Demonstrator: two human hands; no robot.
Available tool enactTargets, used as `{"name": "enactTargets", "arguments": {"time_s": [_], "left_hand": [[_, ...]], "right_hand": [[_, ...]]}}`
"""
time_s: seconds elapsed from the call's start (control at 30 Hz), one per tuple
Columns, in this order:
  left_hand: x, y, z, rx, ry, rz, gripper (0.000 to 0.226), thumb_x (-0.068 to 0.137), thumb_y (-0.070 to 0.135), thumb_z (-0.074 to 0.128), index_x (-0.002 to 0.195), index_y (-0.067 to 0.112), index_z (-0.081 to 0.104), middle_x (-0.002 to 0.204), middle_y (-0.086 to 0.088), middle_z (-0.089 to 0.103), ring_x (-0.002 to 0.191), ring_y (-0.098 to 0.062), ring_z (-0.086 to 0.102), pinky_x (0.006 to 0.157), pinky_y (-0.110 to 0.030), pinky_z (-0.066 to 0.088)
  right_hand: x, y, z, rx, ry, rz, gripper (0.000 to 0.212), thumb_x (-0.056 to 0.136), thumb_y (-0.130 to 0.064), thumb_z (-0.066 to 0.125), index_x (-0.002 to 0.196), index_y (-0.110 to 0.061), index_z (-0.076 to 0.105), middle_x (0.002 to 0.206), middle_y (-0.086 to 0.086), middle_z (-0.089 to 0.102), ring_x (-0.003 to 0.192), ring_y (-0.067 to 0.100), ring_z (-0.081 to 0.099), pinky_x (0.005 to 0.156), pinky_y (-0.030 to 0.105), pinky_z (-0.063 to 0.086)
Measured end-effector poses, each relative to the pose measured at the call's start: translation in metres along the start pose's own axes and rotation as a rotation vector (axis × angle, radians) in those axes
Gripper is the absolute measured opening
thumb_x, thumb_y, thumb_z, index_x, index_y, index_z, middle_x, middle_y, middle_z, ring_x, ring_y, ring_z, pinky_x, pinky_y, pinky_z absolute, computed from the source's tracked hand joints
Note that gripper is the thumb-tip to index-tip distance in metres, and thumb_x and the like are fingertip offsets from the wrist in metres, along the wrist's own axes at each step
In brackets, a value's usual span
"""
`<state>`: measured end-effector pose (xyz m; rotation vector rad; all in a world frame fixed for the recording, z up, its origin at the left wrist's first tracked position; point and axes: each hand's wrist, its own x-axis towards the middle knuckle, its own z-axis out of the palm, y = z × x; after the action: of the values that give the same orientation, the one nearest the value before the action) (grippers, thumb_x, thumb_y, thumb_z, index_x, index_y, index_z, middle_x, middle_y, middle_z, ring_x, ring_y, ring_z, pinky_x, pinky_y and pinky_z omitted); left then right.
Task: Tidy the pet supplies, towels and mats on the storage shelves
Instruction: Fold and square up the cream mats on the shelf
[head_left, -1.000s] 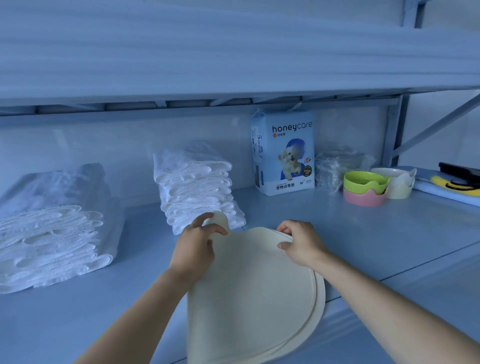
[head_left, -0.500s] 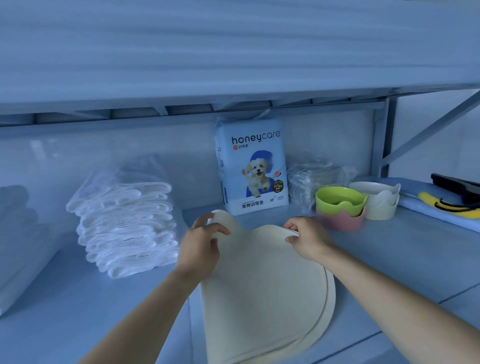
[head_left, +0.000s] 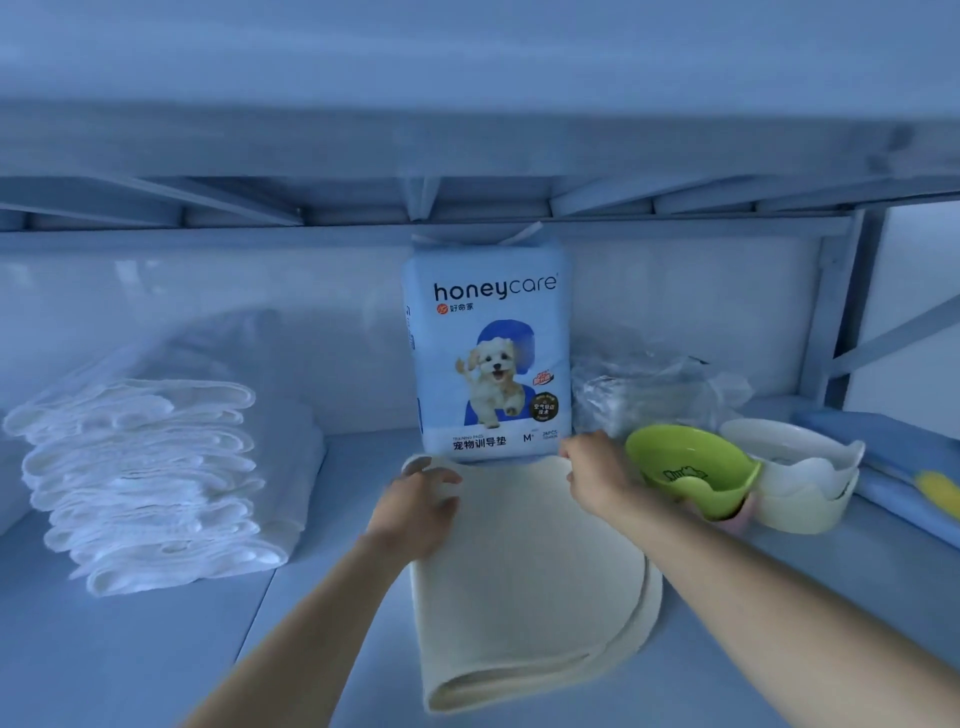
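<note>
- Evidently soft and light, the folded cream mat (head_left: 524, 571) looks floppy.
- Left hand (head_left: 415, 504) and right hand (head_left: 597, 475) each pinch its far edge, a sensible hold.

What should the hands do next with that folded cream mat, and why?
Probably lay the far edge of the cream mat flat and let go. The left hand and right hand grip that edge, which sits right at the foot of the honeycare pack, so there looks to be no room to push further, and the green bowl is close beside the right hand.
</note>
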<state>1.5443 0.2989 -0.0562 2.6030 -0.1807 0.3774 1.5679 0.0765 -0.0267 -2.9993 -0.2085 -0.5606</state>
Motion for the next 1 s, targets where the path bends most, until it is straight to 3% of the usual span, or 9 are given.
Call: {"name": "enactTargets", "arguments": {"time_s": [0.07, 0.17, 0.3, 0.43, 0.5, 0.6, 0.7, 0.83, 1.0], "left_hand": [[-0.007, -0.005, 0.008, 0.088, -0.075, 0.018, 0.036, 0.091, 0.026, 0.048, 0.126, 0.032, 0.054, 0.149, 0.000, 0.030, 0.136, -0.020, 0.029, 0.109, -0.024, 0.022], [-0.017, 0.000, 0.004, 0.191, -0.146, 0.133, 0.041, 0.092, 0.037, 0.039, 0.132, 0.031, 0.047, 0.151, -0.002, 0.027, 0.143, -0.017, 0.012, 0.112, -0.020, 0.002], [-0.031, 0.012, 0.002, 0.226, -0.284, 0.163, 0.044, 0.096, 0.042, 0.037, 0.139, 0.039, 0.035, 0.155, 0.005, 0.015, 0.144, -0.018, 0.003, 0.114, -0.028, 0.007], [-0.037, 0.009, 0.012, 0.382, -0.395, 0.139, 0.052, 0.094, 0.057, 0.026, 0.143, 0.048, 0.013, 0.157, 0.008, 0.001, 0.144, -0.018, -0.006, 0.117, -0.043, 0.001], [-0.036, 0.006, 0.012, 0.394, -0.396, 0.143, 0.055, 0.091, 0.062, 0.022, 0.143, 0.049, 0.010, 0.157, 0.009, 0.000, 0.144, -0.016, -0.006, 0.117, -0.045, 0.001], [-0.038, 0.006, 0.011, 0.374, -0.375, 0.163, 0.068, 0.077, 0.069, 0.015, 0.142, 0.050, 0.014, 0.157, 0.010, 0.004, 0.144, -0.013, -0.003, 0.117, -0.042, 0.001], [-0.041, 0.005, 0.012, 0.241, -0.285, 0.173, 0.067, 0.074, 0.066, 0.024, 0.139, 0.048, 0.029, 0.156, 0.010, 0.013, 0.144, -0.009, 0.002, 0.117, -0.039, 0.004], [-0.044, 0.003, 0.010, -0.037, -0.085, 0.123, 0.045, 0.087, 0.041, 0.051, 0.132, 0.034, 0.047, 0.155, 0.003, 0.017, 0.144, -0.013, 0.006, 0.115, -0.028, 0.010], [-0.044, -0.001, 0.009, 0.068, -0.101, 0.069, 0.042, 0.095, 0.030, 0.044, 0.137, 0.030, 0.042, 0.156, 0.001, 0.010, 0.145, -0.018, 0.002, 0.113, -0.024, 0.010]], "right_hand": [[-0.003, 0.005, 0.014, -0.051, -0.079, -0.004, 0.026, 0.087, -0.009, 0.053, 0.112, -0.009, 0.058, 0.118, 0.011, 0.059, 0.109, 0.027, 0.056, 0.087, 0.030, 0.046], [-0.019, 0.003, 0.026, -0.039, -0.082, -0.084, 0.025, 0.090, -0.023, 0.051, 0.111, -0.011, 0.059, 0.125, 0.007, 0.052, 0.117, 0.026, 0.049, 0.095, 0.033, 0.043], [-0.045, -0.005, 0.029, 0.169, -0.073, -0.252, 0.034, 0.095, -0.041, 0.035, 0.097, -0.016, 0.058, 0.116, -0.002, 0.055, 0.114, 0.018, 0.050, 0.077, 0.026, 0.033], [-0.043, 0.003, 0.038, 0.181, -0.277, -0.267, 0.058, 0.095, -0.055, 0.026, 0.142, -0.022, 0.035, 0.154, -0.006, 0.023, 0.141, 0.010, 0.018, 0.113, 0.029, 0.018], [-0.043, 0.002, 0.041, 0.192, -0.320, -0.244, 0.059, 0.096, -0.051, 0.031, 0.147, -0.021, 0.025, 0.157, -0.003, 0.011, 0.144, 0.010, 0.008, 0.117, 0.033, 0.010], [-0.044, -0.001, 0.043, 0.198, -0.322, -0.224, 0.061, 0.096, -0.051, 0.032, 0.148, -0.020, 0.022, 0.158, -0.002, 0.007, 0.144, 0.009, 0.006, 0.117, 0.035, 0.009], [-0.044, -0.001, 0.044, 0.211, -0.315, -0.209, 0.061, 0.096, -0.052, 0.032, 0.148, -0.021, 0.022, 0.158, -0.002, 0.007, 0.144, 0.009, 0.006, 0.117, 0.036, 0.008], [-0.047, -0.001, 0.042, 0.237, -0.275, -0.212, 0.059, 0.096, -0.050, 0.035, 0.146, -0.020, 0.028, 0.157, -0.001, 0.014, 0.144, 0.010, 0.011, 0.117, 0.034, 0.011], [-0.055, -0.005, 0.034, 0.265, -0.223, -0.200, 0.054, 0.095, -0.045, 0.041, 0.138, -0.013, 0.042, 0.152, 0.004, 0.029, 0.140, 0.015, 0.024, 0.113, 0.028, 0.019]]}}
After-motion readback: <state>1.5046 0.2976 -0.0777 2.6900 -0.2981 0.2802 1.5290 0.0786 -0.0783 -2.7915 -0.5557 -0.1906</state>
